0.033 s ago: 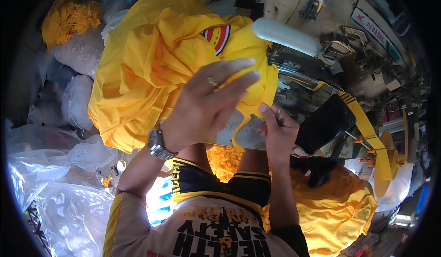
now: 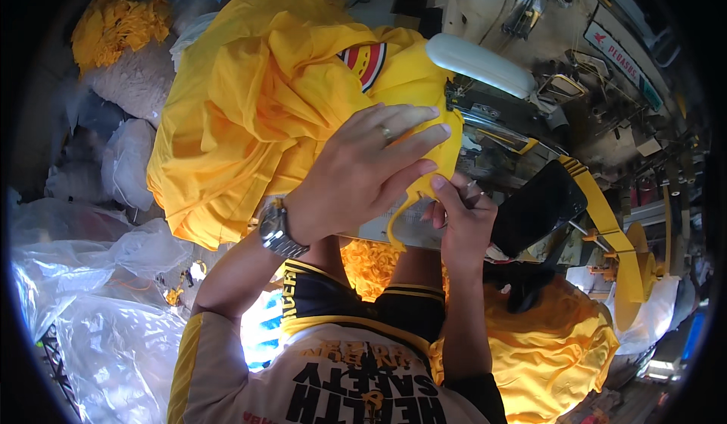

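A large heap of yellow cloth [image 2: 227,121] with a striped patch [image 2: 365,64] spreads over the sewing machine's table [image 2: 416,231]. My left hand [image 2: 363,163], with a ring and a metal watch, lies over the cloth's near right part, fingers stretched out toward the machine. My right hand [image 2: 463,216] is closed at the near right edge of the same cloth, thumb against the curled fingers, apparently pinching that edge; part of the grip is hidden. A narrow yellow strip [image 2: 394,227] hangs down between my hands.
Right of the cloth stands the sewing machine [image 2: 485,113] with a rounded white cover [image 2: 479,66]. A black phone [image 2: 538,206] sits beside a yellow tape band [image 2: 606,204]. More yellow cloth [image 2: 530,348] lies at lower right, clear plastic bags [image 2: 113,348] at left.
My left hand has slid slightly right over the cloth, its fingers now more spread. My right hand stays at the cloth's edge, its fingers turned a little.
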`<state>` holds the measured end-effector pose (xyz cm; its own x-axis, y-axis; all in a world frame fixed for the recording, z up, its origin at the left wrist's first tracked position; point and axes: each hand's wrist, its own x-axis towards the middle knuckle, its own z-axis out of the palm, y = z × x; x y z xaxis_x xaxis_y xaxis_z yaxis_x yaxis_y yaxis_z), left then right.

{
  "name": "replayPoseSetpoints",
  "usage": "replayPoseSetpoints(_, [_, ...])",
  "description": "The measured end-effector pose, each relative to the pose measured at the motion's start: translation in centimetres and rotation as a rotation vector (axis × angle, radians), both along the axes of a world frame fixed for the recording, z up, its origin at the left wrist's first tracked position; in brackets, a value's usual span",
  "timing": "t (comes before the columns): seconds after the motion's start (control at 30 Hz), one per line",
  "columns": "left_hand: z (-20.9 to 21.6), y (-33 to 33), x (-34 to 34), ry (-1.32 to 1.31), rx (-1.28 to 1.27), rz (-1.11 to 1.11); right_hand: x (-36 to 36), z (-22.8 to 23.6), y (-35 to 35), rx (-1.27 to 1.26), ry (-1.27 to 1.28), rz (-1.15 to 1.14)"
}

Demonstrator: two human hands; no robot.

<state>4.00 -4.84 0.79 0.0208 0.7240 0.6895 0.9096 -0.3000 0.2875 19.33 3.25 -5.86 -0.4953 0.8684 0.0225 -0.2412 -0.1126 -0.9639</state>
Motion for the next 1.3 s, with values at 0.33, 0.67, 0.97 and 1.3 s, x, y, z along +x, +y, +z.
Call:
replayPoseSetpoints(0.33, [0.1, -0.2, -0.4, 0.256, -0.063, -0.075, 1.3, 1.0, 0.4, -0.104, 0.121, 0.094])
replayPoseSetpoints(0.67, [-4.6, 1.7, 0.1, 0.336, 0.133, -0.064, 1.9, 1.4, -0.1, 0.017, 0.141, 0.023])
replayPoseSetpoints(0.97, [-1.8, 2.9, -0.5, 0.326, -0.041, 0.050, -0.1, 1.8, 1.4, 0.345, -0.122, -0.129])
replayPoseSetpoints(1.3, [-2.0, 5.9, -2.8, 0.081, -0.090, 0.004, -0.4, 2.0, 2.2, 0.877, -0.484, -0.125])
